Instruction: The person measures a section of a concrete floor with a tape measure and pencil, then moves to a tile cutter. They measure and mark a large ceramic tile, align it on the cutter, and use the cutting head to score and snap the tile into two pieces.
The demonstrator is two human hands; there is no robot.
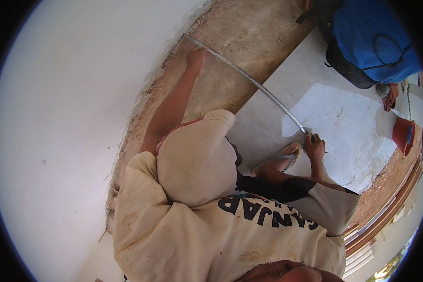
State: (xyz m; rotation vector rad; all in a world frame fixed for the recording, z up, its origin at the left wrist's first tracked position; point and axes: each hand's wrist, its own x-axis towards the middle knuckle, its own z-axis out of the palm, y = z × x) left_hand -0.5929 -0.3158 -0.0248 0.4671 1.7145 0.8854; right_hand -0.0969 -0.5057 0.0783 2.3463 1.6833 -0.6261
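Note:
A long, narrow silver strip (258, 84), bar or measuring tape I cannot tell, runs slantwise from the white wall's foot toward the right. My left hand (197, 57), arm stretched far out, grips it near its far end over the bare ground. Closed round the near end is my right hand (315, 146), above the grey floor slab beside my sandalled foot (286, 157); its fingers partly hide that end. Between my arms rises my bent knee in beige cloth (197, 160). The strip crosses the slab's straight edge.
The white wall (70, 117) fills the left. Bare ground (230, 37) lies along it, beside the slab (263, 120) with its paler patch. Another person in blue (376, 37) is at the upper right, one hand (391, 97) low. A red bucket (403, 135) stands at the right.

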